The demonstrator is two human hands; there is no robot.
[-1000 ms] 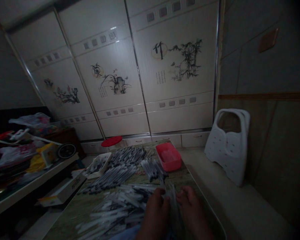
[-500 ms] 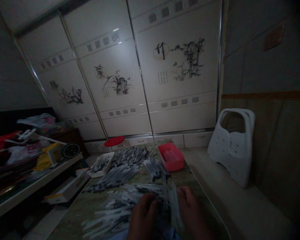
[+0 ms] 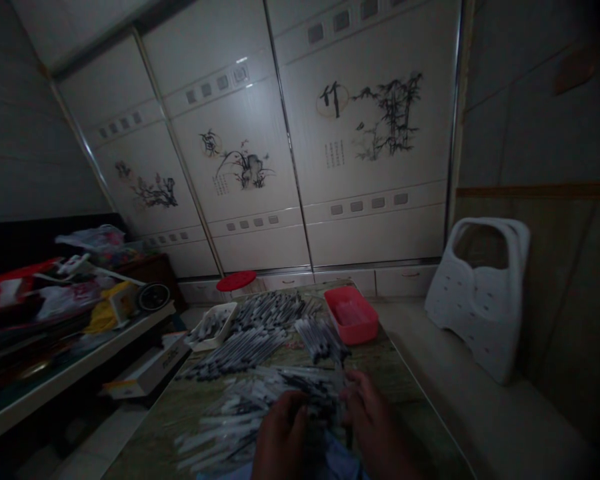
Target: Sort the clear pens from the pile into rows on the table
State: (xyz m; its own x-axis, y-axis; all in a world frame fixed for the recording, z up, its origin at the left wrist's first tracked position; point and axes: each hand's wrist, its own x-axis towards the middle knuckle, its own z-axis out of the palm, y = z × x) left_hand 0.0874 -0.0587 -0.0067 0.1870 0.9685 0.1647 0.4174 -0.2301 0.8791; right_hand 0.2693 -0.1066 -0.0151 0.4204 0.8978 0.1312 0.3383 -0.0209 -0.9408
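Pen refills (image 3: pixel 230 427): five groups are lying on the tabletop: one wide, loose heap nearest the hands, two long heaps beyond it, one small bundle beside the red tray, and a few inside the white tray. Each is a thin, pale tube with dark markings.

Left hand (image 3: pixel 280 433): its fingers (image 3: pixel 293 407) are curling together and closing on a bunch of refills.

Right hand (image 3: pixel 375 420): its fingers (image 3: pixel 353 390) are curling inward and touching that bunch from the other side. Blur is hiding how each finger sits.

Table (image 3: pixel 375 363): one, with a landscape-printed top, is carrying the refills and both trays.

Trays: two are sitting at the far end, a red plastic tray (image 3: pixel 351 315) on the right and a white tray (image 3: pixel 211 325) on the left.

Stool: one round red stool (image 3: pixel 237 281) is standing beyond the table.

Seat: one white perforated plastic seat (image 3: pixel 480 300) is leaning against the wall on a bench (image 3: pixel 480 413).

Doors: three sliding wardrobe doors (image 3: pixel 370 133) are showing ink paintings of plants.

Shelf: one shelf (image 3: pixel 80 347) on the left is holding plastic bags (image 3: pixel 90 239).
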